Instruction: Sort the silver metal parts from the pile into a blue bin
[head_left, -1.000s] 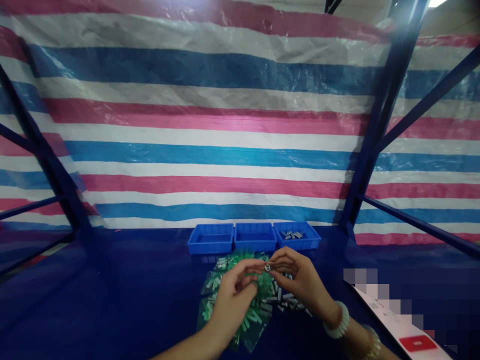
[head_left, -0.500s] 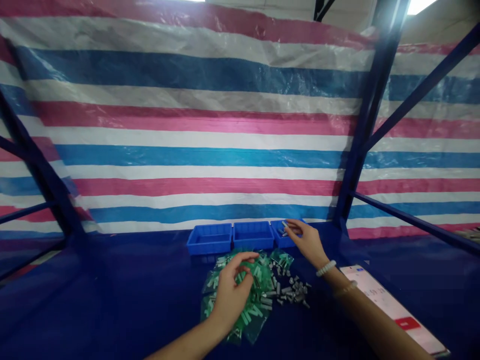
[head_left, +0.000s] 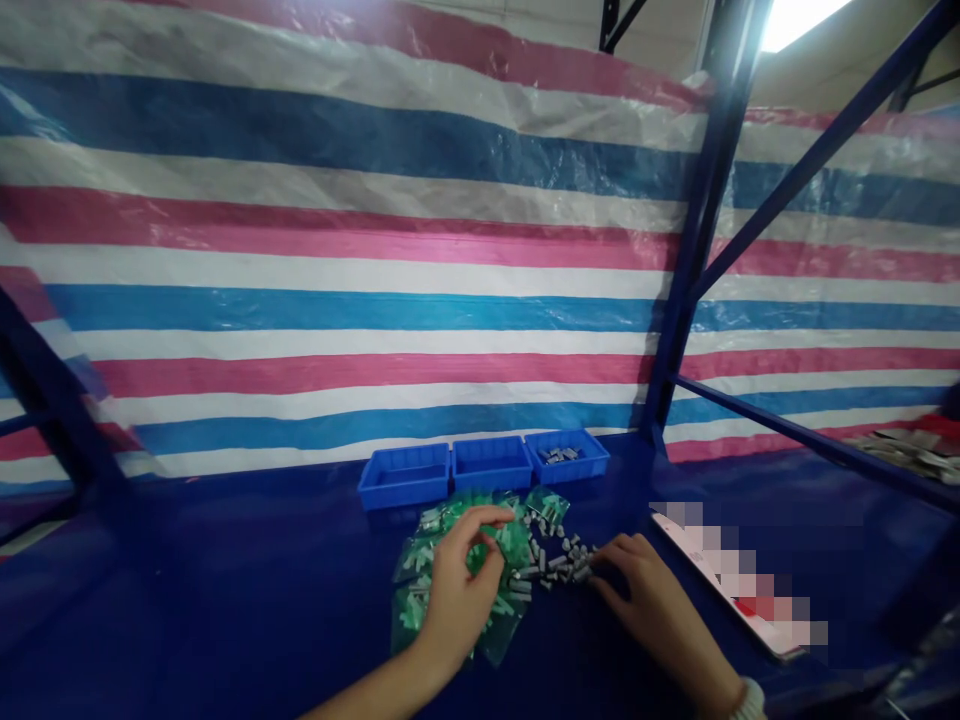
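"Is the right hand (head_left: 646,598) gripping a metal bit?"

"I can't tell — it touches the edge of the pile of metal bits (head_left: 556,564) on the blue table (head_left: 262,600). The left hand (head_left: 456,595) curls loosely over the green bags (head_left: 412,605), thumb and fingers apart."

"What's new?"

"The right hand is back from the right tray (head_left: 574,474) — so one more bit is probably in there."
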